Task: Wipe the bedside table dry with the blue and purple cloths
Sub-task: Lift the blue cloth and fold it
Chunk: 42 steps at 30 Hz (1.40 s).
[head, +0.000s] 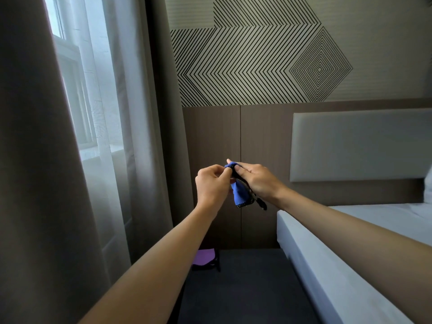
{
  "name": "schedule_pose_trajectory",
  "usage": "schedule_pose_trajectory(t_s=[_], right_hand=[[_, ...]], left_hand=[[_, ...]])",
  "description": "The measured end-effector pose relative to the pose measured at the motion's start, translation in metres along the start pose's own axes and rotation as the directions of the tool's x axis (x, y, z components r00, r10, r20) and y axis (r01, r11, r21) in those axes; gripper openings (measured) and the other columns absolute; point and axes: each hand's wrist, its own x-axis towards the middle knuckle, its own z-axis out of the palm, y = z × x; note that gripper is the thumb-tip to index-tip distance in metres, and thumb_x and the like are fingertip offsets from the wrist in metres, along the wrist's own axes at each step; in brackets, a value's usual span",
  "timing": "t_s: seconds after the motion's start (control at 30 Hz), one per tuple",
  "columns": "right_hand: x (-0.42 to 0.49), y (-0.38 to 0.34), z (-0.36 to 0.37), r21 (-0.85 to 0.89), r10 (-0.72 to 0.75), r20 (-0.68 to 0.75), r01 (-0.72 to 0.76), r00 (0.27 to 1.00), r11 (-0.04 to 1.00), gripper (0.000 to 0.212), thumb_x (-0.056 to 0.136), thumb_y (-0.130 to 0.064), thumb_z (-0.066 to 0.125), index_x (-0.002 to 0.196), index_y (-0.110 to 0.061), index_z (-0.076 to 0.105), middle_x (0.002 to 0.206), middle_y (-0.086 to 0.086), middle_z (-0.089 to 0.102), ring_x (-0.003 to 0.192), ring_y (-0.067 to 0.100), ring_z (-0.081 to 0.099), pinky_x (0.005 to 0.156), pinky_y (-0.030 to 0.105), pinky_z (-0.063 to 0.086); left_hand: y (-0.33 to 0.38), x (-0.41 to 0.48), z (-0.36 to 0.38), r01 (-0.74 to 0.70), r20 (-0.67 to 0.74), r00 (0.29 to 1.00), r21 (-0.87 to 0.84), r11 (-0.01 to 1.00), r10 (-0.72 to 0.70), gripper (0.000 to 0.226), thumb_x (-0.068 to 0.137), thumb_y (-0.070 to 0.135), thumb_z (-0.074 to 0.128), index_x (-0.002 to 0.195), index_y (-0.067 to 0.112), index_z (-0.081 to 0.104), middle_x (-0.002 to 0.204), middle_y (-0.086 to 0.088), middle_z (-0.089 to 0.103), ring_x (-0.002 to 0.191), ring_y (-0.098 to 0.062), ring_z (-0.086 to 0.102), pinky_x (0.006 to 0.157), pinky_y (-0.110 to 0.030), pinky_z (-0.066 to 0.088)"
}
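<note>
Both my hands are raised in front of the wooden wall panel, holding a blue cloth (239,192) with a dark edge between them. My left hand (213,184) pinches its upper part and my right hand (256,180) grips its top, so the cloth hangs bunched below the fingers. The purple cloth (205,256) lies far below on the dark top of the bedside table (245,284), near its back left corner, partly hidden by my left forearm.
A bed with a white sheet (350,258) borders the table on the right, under a grey padded headboard (360,143). Brown curtains (42,183) and a sheer curtain over a window fill the left. A striped patterned wall rises behind.
</note>
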Motion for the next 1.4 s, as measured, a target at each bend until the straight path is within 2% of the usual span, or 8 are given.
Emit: schedule_pose_trajectory(t_s=[0.23, 0.43, 0.6, 0.83, 0.93, 1.03, 1.2, 1.4], right_hand=[[0.015, 0.007, -0.014, -0.013, 0.026, -0.225, -0.03, 0.974, 0.999, 0.035, 0.104, -0.034, 0.045, 0.131, -0.022, 0.065, 0.128, 0.001, 0.068, 0.123, 0.015, 0.058, 0.11, 0.035, 0.04], [0.016, -0.003, -0.038, -0.201, -0.015, -0.371, -0.065, 0.929, 0.977, 0.04, 0.106, -0.031, 0.04, 0.087, -0.003, 0.061, 0.08, 0.011, 0.065, 0.083, 0.033, 0.058, 0.073, 0.041, 0.039], [0.018, -0.017, -0.05, -0.256, -0.047, -0.453, -0.08, 0.89, 0.963, 0.041, 0.107, -0.029, 0.039, 0.076, -0.003, 0.05, 0.069, 0.012, 0.055, 0.075, 0.034, 0.05, 0.064, 0.039, 0.023], [0.028, -0.024, -0.044, -0.123, -0.01, -0.45, -0.051, 0.893, 0.991, 0.047, 0.104, -0.034, 0.044, 0.062, -0.013, 0.04, 0.058, -0.001, 0.043, 0.066, 0.023, 0.042, 0.062, 0.035, 0.028], [0.03, -0.023, -0.039, -0.096, 0.007, -0.434, -0.054, 0.901, 0.994, 0.052, 0.1, -0.039, 0.052, 0.058, -0.013, 0.036, 0.055, 0.002, 0.035, 0.058, 0.021, 0.036, 0.058, 0.034, 0.024], [0.03, -0.021, -0.036, -0.101, -0.002, -0.407, -0.043, 0.914, 0.994, 0.051, 0.096, -0.042, 0.058, 0.058, -0.017, 0.035, 0.058, 0.005, 0.033, 0.057, 0.019, 0.034, 0.057, 0.033, 0.024], [0.027, -0.022, -0.032, 0.107, 0.107, -0.327, -0.076, 0.939, 0.991, 0.039, 0.091, -0.039, 0.067, 0.068, -0.012, 0.051, 0.066, 0.007, 0.041, 0.063, 0.018, 0.04, 0.057, 0.03, 0.031], [0.021, -0.02, -0.054, 0.383, 0.353, -0.026, -0.317, 0.935, 0.868, 0.012, 0.08, -0.012, 0.076, 0.09, -0.008, 0.07, 0.087, 0.013, 0.073, 0.079, 0.026, 0.068, 0.069, 0.029, 0.054]], left_hand=[[-0.008, 0.004, -0.016, 0.077, -0.111, 0.991, -0.001, 0.997, -0.077, 0.022, 0.093, 0.019, 0.064, 0.078, 0.005, 0.072, 0.077, -0.014, 0.074, 0.069, -0.02, 0.076, 0.061, -0.041, 0.064], [-0.028, 0.006, -0.048, 0.152, -0.181, 0.976, 0.176, 0.973, -0.119, 0.025, 0.087, 0.02, 0.063, 0.068, 0.009, 0.073, 0.069, -0.011, 0.075, 0.056, -0.018, 0.072, 0.052, -0.029, 0.06], [-0.044, 0.008, -0.06, 0.255, -0.195, 0.957, 0.204, 0.945, -0.216, 0.026, 0.085, 0.024, 0.062, 0.065, 0.012, 0.073, 0.065, -0.008, 0.073, 0.057, -0.024, 0.073, 0.064, -0.041, 0.064], [-0.053, -0.006, -0.041, 0.499, 0.148, 0.828, 0.246, 0.831, -0.541, 0.007, 0.091, 0.01, 0.062, 0.096, 0.011, 0.067, 0.109, -0.011, 0.062, 0.093, -0.024, 0.059, 0.075, -0.042, 0.062], [-0.043, -0.019, -0.024, 0.073, 0.16, 0.978, 0.325, 0.943, -0.131, 0.022, 0.092, 0.016, 0.059, 0.112, 0.016, 0.069, 0.114, -0.001, 0.062, 0.105, -0.014, 0.062, 0.092, -0.032, 0.054], [-0.021, -0.035, -0.006, -0.217, 0.284, 0.944, 0.145, 0.965, 0.169, 0.019, 0.091, 0.034, 0.063, 0.106, 0.023, 0.069, 0.108, 0.004, 0.066, 0.099, -0.003, 0.064, 0.083, -0.019, 0.051], [-0.016, -0.041, 0.021, -0.221, 0.248, 0.946, 0.034, 0.975, 0.206, 0.021, 0.092, 0.023, 0.066, 0.111, 0.015, 0.068, 0.109, -0.001, 0.07, 0.103, -0.01, 0.067, 0.092, -0.035, 0.056], [-0.013, -0.026, 0.007, 0.048, 0.143, 0.989, -0.16, 0.986, -0.025, 0.012, 0.104, 0.018, 0.044, 0.104, 0.017, 0.056, 0.111, -0.009, 0.068, 0.102, -0.024, 0.069, 0.083, -0.047, 0.061]])
